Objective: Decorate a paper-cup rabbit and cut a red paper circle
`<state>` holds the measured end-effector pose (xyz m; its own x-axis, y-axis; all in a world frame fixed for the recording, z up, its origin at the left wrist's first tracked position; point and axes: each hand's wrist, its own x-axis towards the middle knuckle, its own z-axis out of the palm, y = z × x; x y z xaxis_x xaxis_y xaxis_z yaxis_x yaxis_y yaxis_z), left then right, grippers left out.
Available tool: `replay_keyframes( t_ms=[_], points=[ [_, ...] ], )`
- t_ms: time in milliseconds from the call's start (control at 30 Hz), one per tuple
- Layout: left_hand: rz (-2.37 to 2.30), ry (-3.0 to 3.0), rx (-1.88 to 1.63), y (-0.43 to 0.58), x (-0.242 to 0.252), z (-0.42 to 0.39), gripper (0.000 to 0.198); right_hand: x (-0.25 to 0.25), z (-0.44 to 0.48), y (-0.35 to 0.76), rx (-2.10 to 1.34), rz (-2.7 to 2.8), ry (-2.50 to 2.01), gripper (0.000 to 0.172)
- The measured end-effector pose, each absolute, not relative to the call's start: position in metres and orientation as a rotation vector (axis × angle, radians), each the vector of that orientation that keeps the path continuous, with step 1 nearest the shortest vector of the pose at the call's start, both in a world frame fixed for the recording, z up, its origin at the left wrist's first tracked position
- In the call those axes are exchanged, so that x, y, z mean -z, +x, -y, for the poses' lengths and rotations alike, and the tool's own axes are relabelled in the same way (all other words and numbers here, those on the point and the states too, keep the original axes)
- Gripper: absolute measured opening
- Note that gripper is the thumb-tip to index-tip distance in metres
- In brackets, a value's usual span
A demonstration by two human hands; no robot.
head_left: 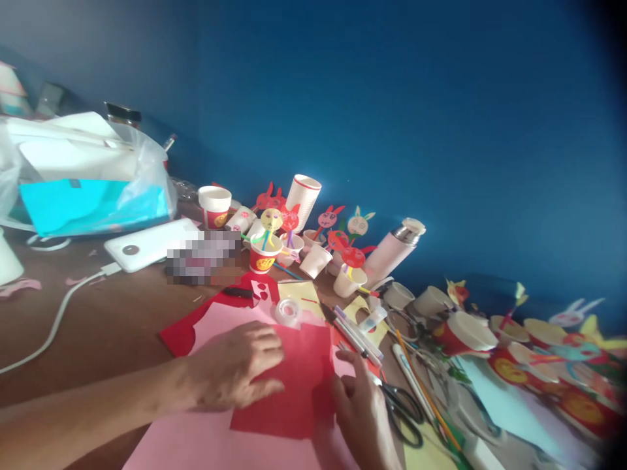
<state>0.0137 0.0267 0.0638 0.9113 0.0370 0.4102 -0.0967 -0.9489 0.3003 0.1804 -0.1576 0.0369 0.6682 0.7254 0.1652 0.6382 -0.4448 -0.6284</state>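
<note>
A red sheet of paper (298, 385) lies on larger pink paper (171, 437) on the table. My left hand (240, 369) rests flat on the left part of the red sheet, with its fingers stretched out. At the sheet's right edge is my right hand (360, 405), its fingers bent and a gap between thumb and forefinger. Black-handled scissors (404, 411) lie just right of it. Beyond the red sheet are a roll of clear tape (288, 312), several marker pens (360, 336) and a black pen (239, 292).
Paper cups with paper rabbit faces (271, 220) stand along the blue wall, beside a pale thermos (392, 251). More decorated cups (514, 362) crowd the right side. To the left are a white power bank (151, 245) with its cable (61, 313) and a plastic bag (151, 163).
</note>
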Motion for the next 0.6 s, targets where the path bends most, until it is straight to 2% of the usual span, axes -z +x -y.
replay_keyframes(
  t_ms=[100,233,333,533,600],
  points=[
    [0.177,2.854,-0.516,0.022,-0.058,-0.021,0.030,-0.038,0.157,0.179,0.023,1.281,-2.289,0.029],
    [0.255,2.936,-0.433,0.032,-0.055,-0.026,0.033,-0.041,0.156,0.178,0.202,1.511,-2.392,0.019],
    [0.274,2.915,-0.477,0.030,-0.052,-0.028,0.033,-0.043,0.158,0.179,0.261,1.619,-2.439,0.018],
    [0.263,2.854,-0.628,0.016,-0.045,-0.031,0.028,-0.053,0.160,0.178,0.351,1.759,-2.310,0.022],
    [0.285,2.836,-0.647,0.016,-0.045,-0.032,0.029,-0.057,0.157,0.174,0.346,1.783,-2.177,0.018]
  ],
)
